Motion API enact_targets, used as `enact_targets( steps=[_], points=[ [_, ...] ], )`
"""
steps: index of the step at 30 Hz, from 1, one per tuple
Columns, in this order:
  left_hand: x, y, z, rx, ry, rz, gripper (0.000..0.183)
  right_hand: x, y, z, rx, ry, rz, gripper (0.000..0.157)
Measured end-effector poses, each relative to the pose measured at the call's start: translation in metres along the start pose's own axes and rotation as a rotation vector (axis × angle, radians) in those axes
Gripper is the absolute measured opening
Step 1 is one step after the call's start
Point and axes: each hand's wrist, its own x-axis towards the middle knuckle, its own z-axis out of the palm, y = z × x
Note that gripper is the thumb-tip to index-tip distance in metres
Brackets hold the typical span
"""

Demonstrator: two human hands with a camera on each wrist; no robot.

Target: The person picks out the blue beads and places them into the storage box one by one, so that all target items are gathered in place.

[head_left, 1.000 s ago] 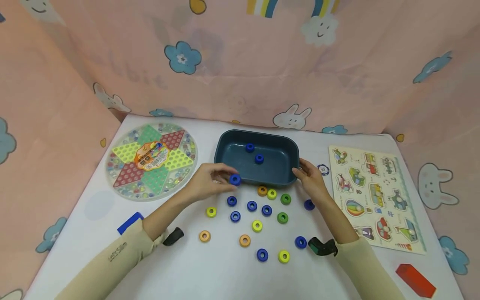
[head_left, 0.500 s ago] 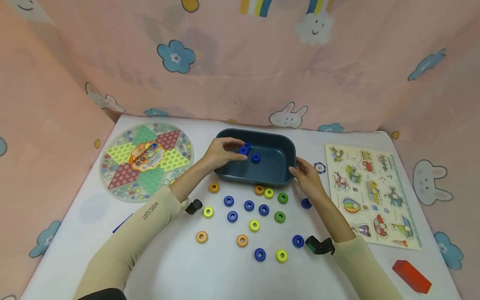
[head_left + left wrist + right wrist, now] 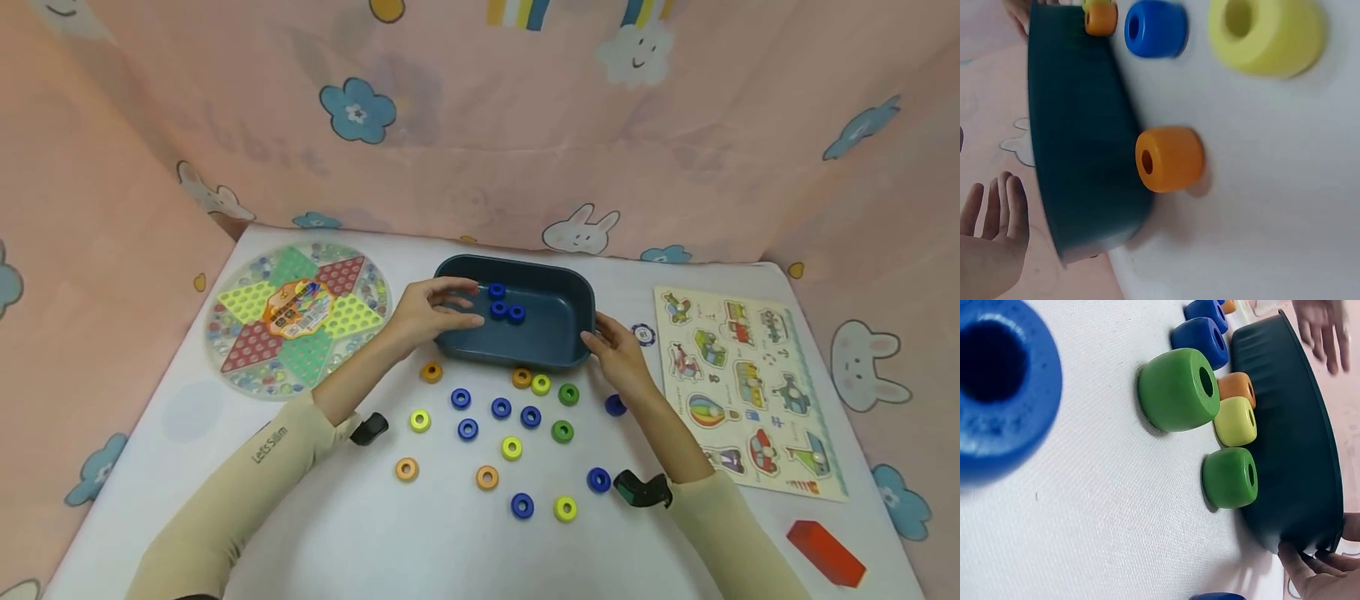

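A dark teal tray (image 3: 547, 342) stands at the back middle of the table, with three blue beads (image 3: 517, 314) inside. My left hand (image 3: 427, 315) hovers over the tray's left end, fingers spread and nothing between them; the left wrist view shows its straight fingers (image 3: 1015, 206) beside the tray wall. At the tray's right end my right hand (image 3: 618, 354) grips the rim, thumb at the near side and fingers at the outer wall, as the right wrist view shows (image 3: 1329, 572). Blue, yellow, orange and green beads (image 3: 562, 431) lie scattered in front of the tray.
To the left lies a round Chinese checkers board (image 3: 300, 321) with marbles. A wooden picture puzzle board (image 3: 750, 392) lies at the right, a poker chip (image 3: 642, 334) beside it. A red block (image 3: 826, 553) sits near the right front. A pink printed curtain (image 3: 465, 125) encloses the table.
My left hand carried a blue bead from in front of the tray into it and let go, then drew back a little left. My right hand kept its grip on the rim.
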Motion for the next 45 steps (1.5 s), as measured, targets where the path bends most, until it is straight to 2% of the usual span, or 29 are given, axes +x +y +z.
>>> enact_targets(
  steps=[7, 10, 13, 15, 20, 24, 27, 31, 34, 38, 41, 45],
  points=[
    [-0.042, 0.001, -0.005, -0.058, -0.056, -0.027, 0.052, 0.001, 0.002, -0.002, 0.003, 0.004, -0.017, 0.052],
    [-0.058, -0.006, -0.004, -0.037, -0.080, -0.038, 0.047, 0.001, 0.002, -0.002, 0.005, 0.000, -0.009, 0.053],
    [-0.071, -0.017, -0.001, 0.052, -0.113, -0.037, 0.043, 0.001, 0.002, 0.000, 0.007, -0.006, -0.007, 0.053],
    [-0.075, -0.030, 0.004, 0.160, -0.124, -0.028, 0.041, 0.001, 0.003, 0.001, 0.007, -0.006, -0.008, 0.053],
    [-0.079, -0.049, 0.022, 0.445, -0.113, 0.042, 0.038, 0.000, 0.004, 0.000, 0.015, -0.004, -0.003, 0.053],
    [-0.079, -0.057, 0.033, 0.522, -0.114, 0.088, 0.036, 0.000, 0.005, 0.001, 0.013, -0.001, -0.004, 0.052],
    [-0.079, -0.058, 0.036, 0.510, -0.109, 0.090, 0.034, 0.000, 0.005, 0.001, 0.012, 0.001, -0.008, 0.051],
    [-0.080, -0.055, 0.034, 0.475, -0.103, 0.044, 0.033, 0.000, 0.003, 0.000, -0.003, 0.002, -0.027, 0.051],
    [-0.081, -0.045, 0.029, 0.423, -0.105, -0.002, 0.034, 0.000, 0.002, 0.000, -0.008, 0.002, -0.036, 0.051],
    [-0.078, -0.030, 0.022, 0.292, -0.130, -0.046, 0.037, 0.002, 0.001, 0.000, -0.005, -0.002, -0.026, 0.051],
    [-0.068, -0.017, 0.017, 0.216, -0.130, -0.047, 0.039, 0.002, 0.002, 0.001, -0.014, -0.008, -0.016, 0.052],
    [-0.046, -0.001, 0.014, 0.192, -0.065, -0.028, 0.038, 0.001, 0.004, 0.002, -0.015, -0.004, -0.014, 0.051]
  ],
)
